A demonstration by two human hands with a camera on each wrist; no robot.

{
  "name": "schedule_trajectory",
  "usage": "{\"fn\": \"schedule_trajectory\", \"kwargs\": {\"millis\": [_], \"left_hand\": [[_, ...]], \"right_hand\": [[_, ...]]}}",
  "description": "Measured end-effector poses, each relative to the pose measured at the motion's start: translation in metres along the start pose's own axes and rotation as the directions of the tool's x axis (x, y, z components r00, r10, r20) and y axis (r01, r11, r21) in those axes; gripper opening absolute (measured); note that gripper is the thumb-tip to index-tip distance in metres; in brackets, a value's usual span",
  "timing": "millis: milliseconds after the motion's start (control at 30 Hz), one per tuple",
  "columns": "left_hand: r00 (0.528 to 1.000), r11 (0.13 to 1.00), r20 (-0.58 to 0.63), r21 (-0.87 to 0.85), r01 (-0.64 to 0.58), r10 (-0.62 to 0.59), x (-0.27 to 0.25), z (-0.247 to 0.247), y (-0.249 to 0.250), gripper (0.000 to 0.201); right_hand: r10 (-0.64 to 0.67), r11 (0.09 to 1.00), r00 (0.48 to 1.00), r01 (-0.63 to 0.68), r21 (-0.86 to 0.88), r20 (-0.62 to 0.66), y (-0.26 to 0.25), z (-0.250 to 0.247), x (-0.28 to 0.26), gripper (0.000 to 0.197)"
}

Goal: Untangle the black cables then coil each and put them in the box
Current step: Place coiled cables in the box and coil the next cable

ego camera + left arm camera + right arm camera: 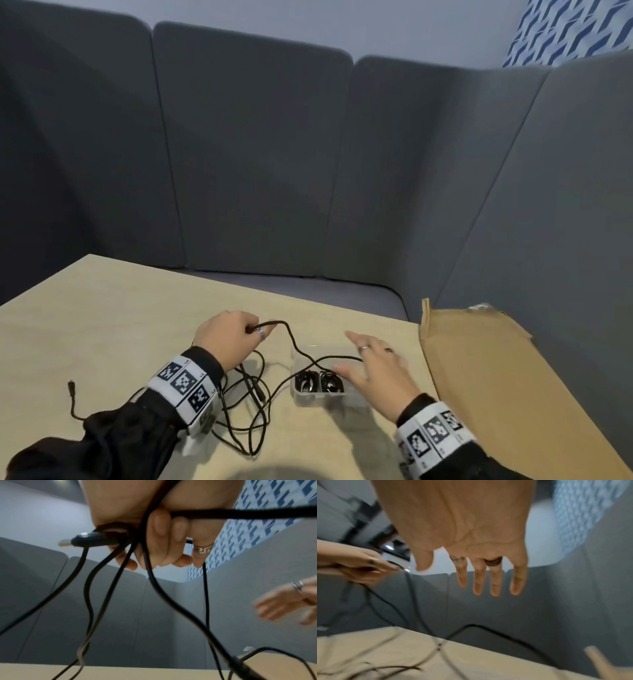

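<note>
left hand point(228, 339): fingers curled around a bundle of black cables point(255, 394), raised above the desk point(120, 329). in the left wrist view the strands pass through the closed fingers point(161, 524), and a usb plug point(72, 542) projects from the grip on the thumb side. a ring sits on one finger of this hand.

right hand point(375, 371): fingers straight and spread, palm down, holding nothing. the right wrist view shows all four fingers point(494, 582) extended and apart from any cable, with rings on two of them. the view is blurred.

one strand runs from the left hand toward the right hand, dipping across the box point(320, 399). the remaining cable hangs from the left hand and lies in loose, crossing loops on the desk below and behind that wrist. a free cable end point(71, 389) lies on the desk outboard of the left sleeve.

the box is clear plastic and sits on the desk under the right hand's fingers and thumb. two dark coiled items lie inside it, side by side.

a flat cardboard sheet point(496, 377) lies outboard of the right hand.
</note>
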State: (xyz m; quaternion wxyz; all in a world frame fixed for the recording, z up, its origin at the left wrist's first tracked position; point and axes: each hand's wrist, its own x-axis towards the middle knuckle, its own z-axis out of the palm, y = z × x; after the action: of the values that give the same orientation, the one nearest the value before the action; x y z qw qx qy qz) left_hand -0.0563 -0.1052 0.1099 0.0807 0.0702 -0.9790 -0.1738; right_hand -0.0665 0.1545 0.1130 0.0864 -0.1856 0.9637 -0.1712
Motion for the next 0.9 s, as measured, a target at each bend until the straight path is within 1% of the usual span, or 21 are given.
{"fn": "schedule_trajectory", "kwargs": {"millis": [33,100,167,200,233,267,300,333,367,433,467,500,533,567,600,633,667,700,733,833,900], "left_hand": [[1.000,1.000,-0.012,-0.018,-0.004,0.004,-0.002,-0.002,0.005,0.051],[0.999,0.998,-0.054,-0.058,-0.011,0.008,-0.006,-0.007,0.016,0.048],[0.995,0.992,-0.102,-0.124,-0.002,-0.011,-0.008,-0.012,0.023,0.042],[0.993,0.986,-0.117,-0.167,0.007,-0.026,-0.009,-0.015,0.024,0.040],[0.991,0.978,-0.131,-0.210,0.009,-0.037,-0.008,-0.018,0.025,0.039],[0.989,0.966,-0.142,-0.259,-0.003,-0.035,-0.008,-0.021,0.023,0.038],[0.990,0.947,-0.144,-0.320,-0.037,-0.010,-0.008,-0.022,0.020,0.037],[0.990,0.914,-0.135,-0.396,-0.093,0.042,-0.007,-0.024,0.016,0.037],[0.987,0.862,-0.117,-0.484,-0.152,0.108,-0.007,-0.025,0.011,0.038],[0.972,0.755,-0.054,-0.621,-0.211,0.228,-0.009,-0.028,0.002,0.046],[0.964,0.735,-0.010,-0.645,-0.208,0.264,-0.011,-0.031,-0.002,0.052],[0.958,0.738,0.034,-0.645,-0.198,0.286,-0.013,-0.032,-0.007,0.057],[0.951,0.766,0.074,-0.613,-0.196,0.302,-0.014,-0.033,-0.012,0.059],[0.946,0.823,0.111,-0.530,-0.204,0.306,-0.013,-0.030,-0.019,0.057],[0.944,0.891,0.147,-0.400,-0.216,0.295,-0.012,-0.026,-0.026,0.052],[0.947,0.939,0.181,-0.268,-0.213,0.267,-0.010,-0.021,-0.036,0.044],[0.952,0.968,0.209,-0.164,-0.190,0.223,-0.008,-0.014,-0.047,0.035],[0.957,0.984,0.233,-0.096,-0.153,0.172,-0.006,-0.008,-0.059,0.029],[0.962,0.992,0.244,-0.048,-0.115,0.124,-0.004,-0.003,-0.070,0.027],[0.977,0.996,0.215,0.082,-0.018,0.000,0.000,0.003,-0.082,0.024],[0.975,0.993,0.219,0.117,0.005,-0.031,0.006,0.004,-0.074,0.017]], "right_hand": [[-0.094,0.988,0.995,0.091,0.125,0.016,-0.020,0.003,-0.002,0.114],[-0.227,0.933,0.969,0.188,0.308,0.095,-0.056,0.011,-0.004,0.118],[-0.269,0.924,0.952,0.213,0.318,0.143,-0.078,0.020,-0.001,0.124],[-0.251,0.926,0.963,0.209,0.313,0.099,-0.083,0.026,0.005,0.120],[-0.222,0.922,0.975,0.206,0.328,0.014,-0.086,0.027,0.010,0.110],[-0.192,0.914,0.979,0.204,0.351,-0.069,-0.086,0.026,0.015,0.092],[-0.190,0.896,0.974,0.224,0.383,-0.123,-0.086,0.022,0.020,0.066],[-0.215,0.868,0.969,0.247,0.431,-0.122,-0.084,0.015,0.024,0.036],[-0.248,0.823,0.966,0.251,0.510,-0.076,-0.081,0.005,0.026,0.015],[-0.328,0.758,0.941,0.210,0.618,0.083,-0.073,-0.018,0.026,0.028],[-0.373,0.766,0.913,0.202,0.611,0.165,-0.070,-0.030,0.023,0.031],[-0.398,0.780,0.895,0.214,0.588,0.203,-0.066,-0.043,0.021,0.030],[-0.411,0.785,0.893,0.243,0.570,0.185,-0.062,-0.055,0.018,0.029],[-0.404,0.759,0.908,0.264,0.595,0.113,-0.060,-0.067,0.016,0.028],[-0.363,0.702,0.932,0.275,0.657,-0.003,-0.056,-0.078,0.014,0.028],[-0.275,0.615,0.952,0.280,0.737,-0.132,-0.051,-0.089,0.013,0.028],[-0.172,0.524,0.955,0.296,0.799,-0.240,-0.043,-0.100,0.013,0.030],[-0.081,0.450,0.948,0.310,0.838,-0.307,-0.036,-0.111,0.011,0.031],[-0.031,0.423,0.938,0.325,0.846,-0.345,-0.027,-0.119,0.010,0.032],[0.003,0.489,0.939,0.298,0.820,-0.343,-0.006,-0.121,0.006,0.033],[-0.010,0.532,0.952,0.265,0.804,-0.306,-0.001,-0.110,0.003,0.031]]}}
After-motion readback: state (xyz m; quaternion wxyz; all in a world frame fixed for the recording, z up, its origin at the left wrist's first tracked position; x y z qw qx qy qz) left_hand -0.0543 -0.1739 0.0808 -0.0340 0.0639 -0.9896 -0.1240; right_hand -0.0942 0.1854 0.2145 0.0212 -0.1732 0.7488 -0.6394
